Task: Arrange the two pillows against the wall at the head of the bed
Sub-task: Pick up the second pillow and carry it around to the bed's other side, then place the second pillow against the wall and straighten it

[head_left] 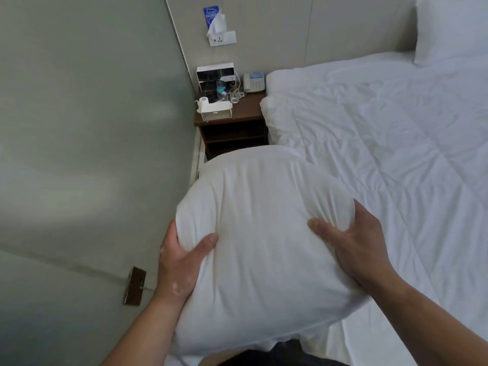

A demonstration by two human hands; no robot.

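Observation:
I hold a plump white pillow (258,228) in front of my body, beside the left edge of the bed (396,159). My left hand (182,260) grips its lower left side, thumb pressed into the fabric. My right hand (353,241) clasps its right side, fingers wrapped round the edge. A second white pillow (451,30) leans upright against the beige wall at the head of the bed, far right. A rumpled white duvet covers the mattress.
A dark wooden nightstand (248,112) stands between bed and wall corner, carrying a telephone (254,81), a glass, a tissue box (216,112) and a mirrored box. A wall socket (221,39) sits above it. A frosted glass door (87,154) closes off the left.

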